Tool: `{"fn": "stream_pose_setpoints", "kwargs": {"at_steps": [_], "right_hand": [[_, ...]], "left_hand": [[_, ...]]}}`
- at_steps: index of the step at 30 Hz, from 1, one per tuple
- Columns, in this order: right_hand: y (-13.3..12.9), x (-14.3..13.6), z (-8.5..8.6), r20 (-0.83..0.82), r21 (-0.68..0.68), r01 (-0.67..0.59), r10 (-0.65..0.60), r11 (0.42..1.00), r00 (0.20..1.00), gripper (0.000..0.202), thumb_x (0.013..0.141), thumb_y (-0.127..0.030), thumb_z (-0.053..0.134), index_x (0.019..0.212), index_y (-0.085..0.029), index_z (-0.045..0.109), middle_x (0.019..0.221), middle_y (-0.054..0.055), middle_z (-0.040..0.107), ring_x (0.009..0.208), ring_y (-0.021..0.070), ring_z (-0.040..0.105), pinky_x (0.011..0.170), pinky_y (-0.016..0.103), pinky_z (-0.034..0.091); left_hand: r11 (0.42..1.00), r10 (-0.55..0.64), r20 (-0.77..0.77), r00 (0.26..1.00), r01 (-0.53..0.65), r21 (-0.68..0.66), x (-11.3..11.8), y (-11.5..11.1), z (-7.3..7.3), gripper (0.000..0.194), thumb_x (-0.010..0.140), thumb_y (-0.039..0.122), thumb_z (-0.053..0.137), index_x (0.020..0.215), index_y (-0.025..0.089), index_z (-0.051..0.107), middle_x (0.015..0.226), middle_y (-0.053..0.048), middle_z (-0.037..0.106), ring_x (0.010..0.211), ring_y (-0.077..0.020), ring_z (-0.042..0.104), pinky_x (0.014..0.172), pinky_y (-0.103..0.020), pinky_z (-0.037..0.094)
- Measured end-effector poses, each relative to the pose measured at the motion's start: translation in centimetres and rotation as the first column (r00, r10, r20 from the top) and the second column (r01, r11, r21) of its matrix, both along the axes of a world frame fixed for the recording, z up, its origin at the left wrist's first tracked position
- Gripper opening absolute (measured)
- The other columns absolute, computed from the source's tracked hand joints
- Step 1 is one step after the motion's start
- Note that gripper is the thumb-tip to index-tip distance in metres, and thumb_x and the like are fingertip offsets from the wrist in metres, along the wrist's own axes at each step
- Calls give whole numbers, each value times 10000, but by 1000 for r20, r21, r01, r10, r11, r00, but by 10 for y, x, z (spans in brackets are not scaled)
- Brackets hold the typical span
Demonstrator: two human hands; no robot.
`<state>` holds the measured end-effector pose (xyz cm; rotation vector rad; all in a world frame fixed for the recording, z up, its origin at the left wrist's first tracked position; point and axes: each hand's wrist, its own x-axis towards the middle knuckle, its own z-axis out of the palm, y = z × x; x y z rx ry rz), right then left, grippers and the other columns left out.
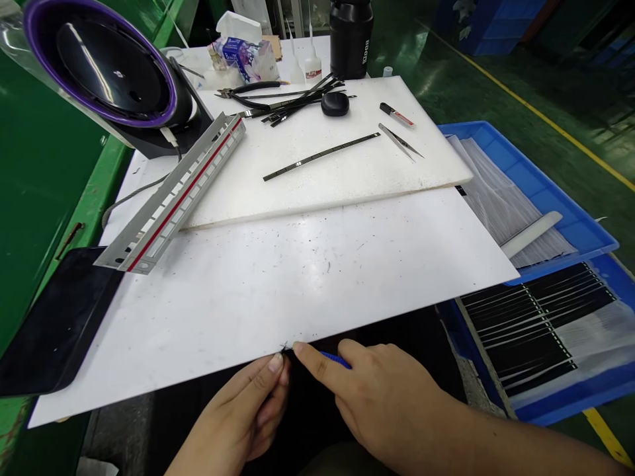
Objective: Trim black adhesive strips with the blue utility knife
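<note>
At the near edge of the white board (317, 277), my left hand (238, 410) pinches a small dark piece (286, 350) between thumb and fingers. My right hand (381, 396) is closed around a tool with a blue ridged handle (337, 359). Its index finger reaches forward to the dark piece, close to the left thumb. The tool's working end is hidden, so its exact kind does not show. Fine dark bits are scattered over the board. Beyond, a thin dark strip (322, 156) lies on a white foam slab (347, 192), with tweezers (401, 141) to its right.
A grey slotted rail (178, 192) leans across the left, near a phone (59, 324) and a purple-rimmed fan (109, 66). Cutting pliers (248, 92), several strips, a black case (335, 103) and a black bottle (351, 39) sit behind. Blue trays (590, 231) stand right.
</note>
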<state>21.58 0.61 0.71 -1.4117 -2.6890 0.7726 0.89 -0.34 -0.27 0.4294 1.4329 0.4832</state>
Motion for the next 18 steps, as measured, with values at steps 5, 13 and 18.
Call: {"fn": "stream_pose_setpoints", "kwargs": {"at_steps": [5,13,18], "right_hand": [[-3,1,0,-20,-6,-11,11,1000,1000,757,900,-150,512,1552,-338,176,847,5,606,546,171,551,455,312,166],[-1,0,3,-21,-10,-28,28,1000,999,773,879,-141,516,1551,-326,181,829,8,600,520,170,532,439,309,154],[-1,-1,3,-4,-4,-16,16,1000,1000,773,863,-163,534,1536,-350,204,839,5,603,509,182,537,435,309,134]], "left_hand": [[1000,16,7,1000,-16,-3,0,-1,-1,461,778,633,685,700,191,578,570,70,322,509,-89,186,428,-193,162],[999,17,-14,1000,-18,-27,-1,-2,-1,480,739,658,707,726,193,591,568,72,318,510,-87,184,433,-194,162],[1000,-4,-10,1000,4,-16,-2,-1,-2,481,761,659,687,728,189,591,574,67,327,515,-89,202,439,-197,170]]}}
